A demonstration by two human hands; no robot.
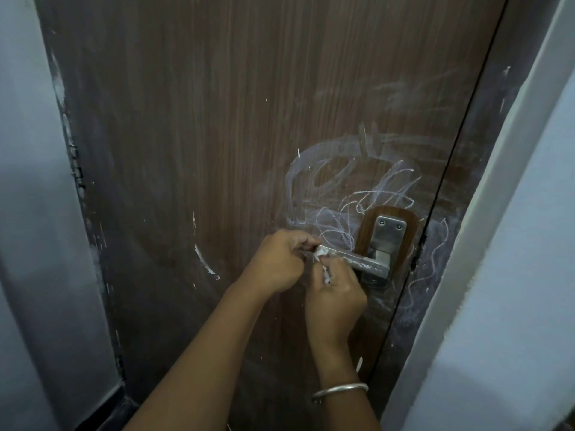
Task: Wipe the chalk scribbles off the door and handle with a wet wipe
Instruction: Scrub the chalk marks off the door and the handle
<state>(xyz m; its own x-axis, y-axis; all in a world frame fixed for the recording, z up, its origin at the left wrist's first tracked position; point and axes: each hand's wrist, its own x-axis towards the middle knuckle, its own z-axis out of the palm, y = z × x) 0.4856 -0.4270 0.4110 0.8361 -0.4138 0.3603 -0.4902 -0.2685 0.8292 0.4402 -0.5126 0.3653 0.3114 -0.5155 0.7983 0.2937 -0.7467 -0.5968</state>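
White wipe (321, 253) pinched in R hand (336, 294) on handle (361, 262), L hand (278, 264) round its tip.

Open room is offered leftward across the brown wood-grain door (186, 150); rightward, passage is narrowed by the pale grey wall corner (479, 244).

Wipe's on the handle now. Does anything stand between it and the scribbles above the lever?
Nothing visible does. The wet wipe, held in the right hand, lies against the handle; the chalk scribbles sit on open door directly above. The left hand grips the handle's free end, beside that path.
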